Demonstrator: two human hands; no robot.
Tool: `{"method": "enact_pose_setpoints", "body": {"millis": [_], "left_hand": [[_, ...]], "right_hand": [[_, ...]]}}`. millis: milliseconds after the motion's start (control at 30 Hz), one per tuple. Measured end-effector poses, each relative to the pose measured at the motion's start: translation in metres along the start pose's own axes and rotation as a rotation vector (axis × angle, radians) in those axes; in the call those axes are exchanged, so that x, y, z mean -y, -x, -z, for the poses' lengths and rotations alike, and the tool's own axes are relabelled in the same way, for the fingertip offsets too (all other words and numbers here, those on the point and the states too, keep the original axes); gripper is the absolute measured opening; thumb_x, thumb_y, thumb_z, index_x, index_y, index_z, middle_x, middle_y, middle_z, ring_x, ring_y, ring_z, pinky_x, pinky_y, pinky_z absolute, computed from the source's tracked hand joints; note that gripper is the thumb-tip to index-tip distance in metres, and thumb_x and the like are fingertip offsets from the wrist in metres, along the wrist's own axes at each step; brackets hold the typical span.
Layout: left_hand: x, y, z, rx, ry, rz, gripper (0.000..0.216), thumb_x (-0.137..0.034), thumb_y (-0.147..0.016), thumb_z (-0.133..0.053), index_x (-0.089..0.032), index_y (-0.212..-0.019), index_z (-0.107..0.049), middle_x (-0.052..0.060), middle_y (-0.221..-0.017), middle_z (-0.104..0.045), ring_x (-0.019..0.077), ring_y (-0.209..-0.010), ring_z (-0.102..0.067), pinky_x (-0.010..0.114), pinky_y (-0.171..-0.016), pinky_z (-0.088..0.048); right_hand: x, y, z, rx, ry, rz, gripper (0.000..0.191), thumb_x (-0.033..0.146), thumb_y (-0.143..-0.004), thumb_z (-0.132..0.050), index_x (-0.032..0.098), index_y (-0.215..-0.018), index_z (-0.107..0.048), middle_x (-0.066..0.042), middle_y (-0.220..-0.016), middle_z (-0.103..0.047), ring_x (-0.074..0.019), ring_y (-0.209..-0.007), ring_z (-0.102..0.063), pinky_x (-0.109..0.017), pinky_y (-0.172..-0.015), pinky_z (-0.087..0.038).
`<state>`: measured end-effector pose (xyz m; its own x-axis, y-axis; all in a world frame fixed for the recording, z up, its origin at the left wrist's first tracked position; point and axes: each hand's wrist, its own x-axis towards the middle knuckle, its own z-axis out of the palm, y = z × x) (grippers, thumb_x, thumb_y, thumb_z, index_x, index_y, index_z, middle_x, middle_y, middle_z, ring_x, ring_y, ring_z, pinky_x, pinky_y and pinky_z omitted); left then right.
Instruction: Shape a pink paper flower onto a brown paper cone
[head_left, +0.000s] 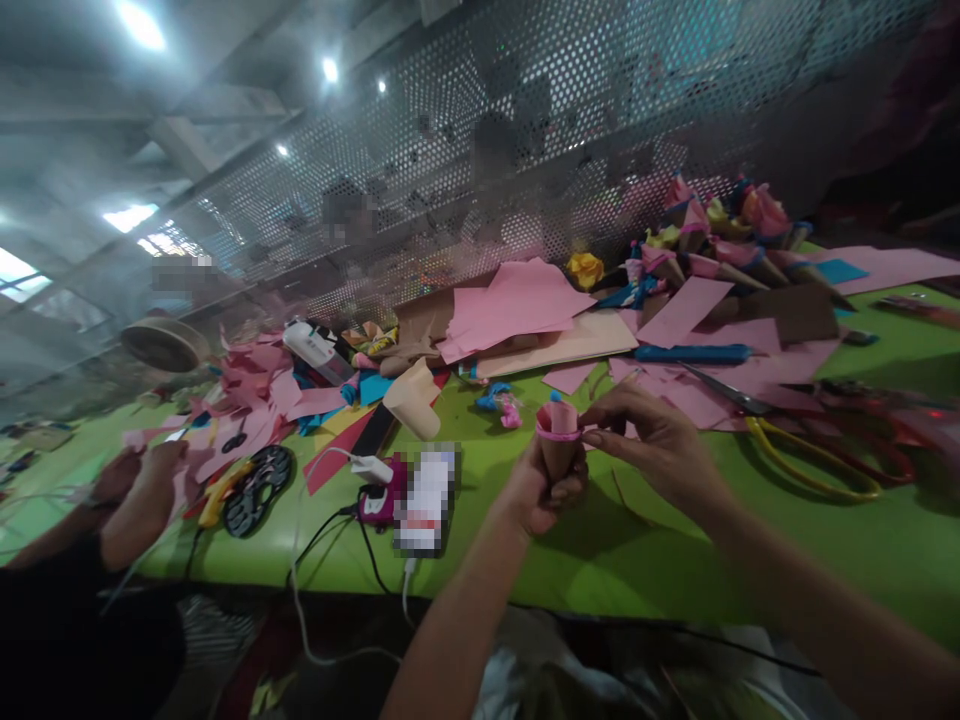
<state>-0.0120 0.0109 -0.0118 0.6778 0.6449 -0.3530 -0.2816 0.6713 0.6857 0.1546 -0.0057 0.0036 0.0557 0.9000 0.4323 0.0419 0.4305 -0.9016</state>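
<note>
The left hand (536, 490) has its fingers closed round the lower part of a small brown paper cone (559, 455), holding it upright above the green surface (660, 560). The right hand (652, 440) comes in from the right, its fingers (600, 437) pinched together on a pink strip (556, 433) that runs round the cone near its top; more pink paper sticks up inside the mouth of the cone.

Just beyond the hands lie a few small pink and blue scraps (501, 403) and a loose cream cone (414, 398). To the right lie scissors (817, 450) with yellow handles, and behind them a spread of pink sheets (517, 305) and a pile of finished cones (720, 240). To the left are a glue gun (319, 350), cables, and another person's hands (139, 480) at work on their own scraps.

The likely trouble is the strip: it looks thin and sits on a taper, so if the pinch loosens it could slide up off the rim or spring open. Too tight a grip below could crush the cone or dent its seam.
</note>
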Motion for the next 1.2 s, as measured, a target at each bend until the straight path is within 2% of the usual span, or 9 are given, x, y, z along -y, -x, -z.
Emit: {"method": "enact_pose_setpoints", "body": {"millis": [267,500,667,800,967,1100,1200], "left_hand": [[0.0017,-0.0023,0.0002,-0.086,0.015,0.041,0.055,-0.066,-0.087,-0.052,-0.016,-0.064,-0.052,-0.006,-0.044,-0.038,0.0027,-0.032,-0.016,0.022,-0.035,-0.006],[0.0012,-0.0019,-0.0030,-0.151,0.018,0.038,0.051,-0.061,-0.090,-0.052,-0.015,-0.066,-0.053,-0.005,-0.047,-0.042,0.0028,-0.034,-0.018,0.021,-0.036,-0.005],[0.0002,0.0004,-0.0029,-0.096,0.053,0.067,0.052,-0.061,-0.092,-0.047,-0.015,-0.069,-0.054,-0.006,-0.045,-0.040,0.0028,-0.034,-0.015,0.020,-0.037,-0.007],[0.0016,0.0004,-0.0010,-0.056,0.066,0.072,0.052,-0.061,-0.096,-0.040,-0.016,-0.074,-0.054,-0.007,-0.046,-0.042,0.0034,-0.032,-0.013,0.021,-0.038,-0.010],[0.0038,-0.0016,0.0024,-0.059,-0.003,0.051,0.052,-0.065,-0.091,-0.048,-0.017,-0.072,-0.053,-0.007,-0.042,-0.041,0.0043,-0.030,-0.016,0.023,-0.038,-0.006],[0.0035,0.0006,0.0043,0.049,-0.044,0.047,0.055,-0.070,-0.088,-0.049,-0.018,-0.069,-0.053,-0.008,-0.035,-0.034,0.0063,-0.029,-0.016,0.024,-0.039,-0.013],[0.0033,0.0031,0.0044,0.080,-0.057,0.047,0.055,-0.069,-0.089,-0.047,-0.019,-0.068,-0.051,-0.008,-0.033,-0.032,0.0061,-0.029,-0.014,0.024,-0.040,-0.016]], "right_hand": [[0.0072,-0.0036,0.0027,0.057,0.076,0.071,0.028,0.051,-0.080,-0.078,0.025,-0.076,-0.072,-0.002,-0.074,-0.061,-0.0178,-0.069,-0.053,-0.032,-0.060,-0.042],[0.0079,-0.0043,0.0030,0.066,0.021,0.037,0.026,0.048,-0.078,-0.081,0.025,-0.072,-0.069,-0.001,-0.072,-0.060,-0.0171,-0.068,-0.052,-0.032,-0.062,-0.043],[0.0025,-0.0026,0.0039,0.119,-0.175,-0.103,0.025,0.046,-0.076,-0.083,0.025,-0.079,-0.071,0.000,-0.074,-0.061,-0.0163,-0.070,-0.056,-0.030,-0.063,-0.045],[0.0001,-0.0021,0.0021,0.084,-0.265,-0.206,0.033,0.052,-0.073,-0.083,0.023,-0.078,-0.068,0.000,-0.073,-0.062,-0.0158,-0.068,-0.058,-0.030,-0.062,-0.047],[0.0000,-0.0023,-0.0024,0.066,-0.203,-0.190,0.038,0.053,-0.069,-0.085,0.023,-0.072,-0.064,0.002,-0.069,-0.057,-0.0143,-0.064,-0.052,-0.028,-0.057,-0.043],[0.0007,-0.0038,-0.0033,0.063,-0.250,-0.231,0.045,0.064,-0.069,-0.080,0.023,-0.073,-0.063,0.001,-0.067,-0.056,-0.0150,-0.064,-0.053,-0.028,-0.057,-0.044],[0.0003,-0.0040,-0.0041,0.091,-0.300,-0.267,0.045,0.062,-0.067,-0.083,0.023,-0.073,-0.063,0.001,-0.068,-0.057,-0.0150,-0.064,-0.054,-0.028,-0.058,-0.046]]}}
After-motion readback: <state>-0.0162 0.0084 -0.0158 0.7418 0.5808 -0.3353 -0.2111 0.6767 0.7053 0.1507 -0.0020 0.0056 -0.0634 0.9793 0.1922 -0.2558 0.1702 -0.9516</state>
